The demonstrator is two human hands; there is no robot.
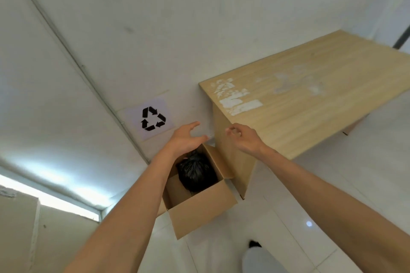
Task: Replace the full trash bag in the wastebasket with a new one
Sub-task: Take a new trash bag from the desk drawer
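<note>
Left hand: fingers spread and gently curved, thumb set apart from the rest, palm turned toward the right. It holds nothing. It hangs above the far rim of the cardboard box, and its forearm crosses over the box's left edge and hides that side.

Right hand: fingers loosely curled, the thumb and forefinger tips drawn near one another. No object shows between them. It hangs in front of the side panel of the wooden table, apart from the box and apart from the left hand.

Black trash bag: sits inside the cardboard box, which serves as the wastebasket. Its top is gathered into a bunched, creased crown pointing up toward the opening, so its long axis runs upright. The bag lies toward the far wall of the box; bare cardboard shows at the near inner wall. Neither hand touches it.

The box stands open on the white tiled floor, a flap leaning against the table's side panel. On the wall just behind and to the left, a paper sign bears a black recycling symbol. The tabletop shows white patches of torn residue near its closest corner.
</note>
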